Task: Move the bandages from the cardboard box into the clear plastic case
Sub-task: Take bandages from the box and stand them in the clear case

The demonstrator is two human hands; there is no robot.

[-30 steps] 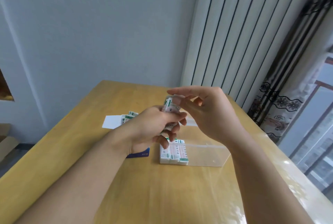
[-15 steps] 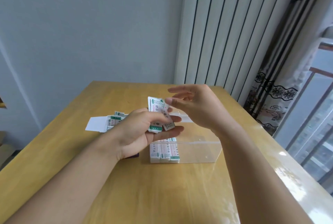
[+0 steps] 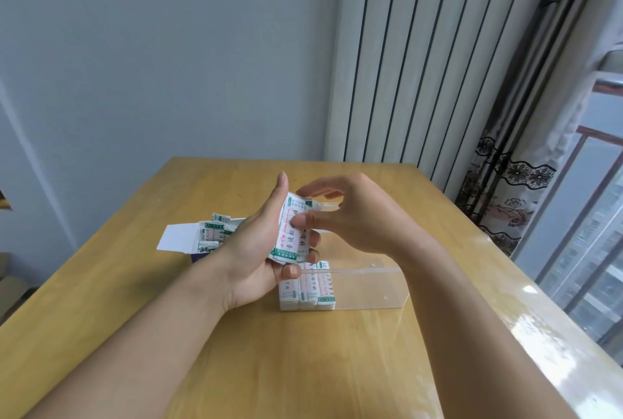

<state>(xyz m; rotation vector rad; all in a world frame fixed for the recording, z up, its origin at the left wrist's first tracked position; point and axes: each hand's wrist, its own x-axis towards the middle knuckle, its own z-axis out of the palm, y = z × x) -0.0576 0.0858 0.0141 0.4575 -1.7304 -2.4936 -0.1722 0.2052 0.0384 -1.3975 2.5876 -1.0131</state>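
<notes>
At frame centre the left hand (image 3: 256,250) grasps a stack of bandages (image 3: 290,236), thumb and fingers curled round it, while the right hand (image 3: 357,216) pinches the stack's upper edge with thumb and fingertips. Just below them, the clear plastic case (image 3: 367,287) rests on the wooden table (image 3: 303,368), packed bandages (image 3: 306,290) filling its left end. Left of centre, the opened cardboard box (image 3: 183,238) holds more.

The left hand (image 3: 256,250) covers most of the cardboard box (image 3: 188,240) behind its grip. The right hand (image 3: 354,216) hides the case's (image 3: 367,287) far side. Print on the held bandages (image 3: 290,236) is unreadable.
</notes>
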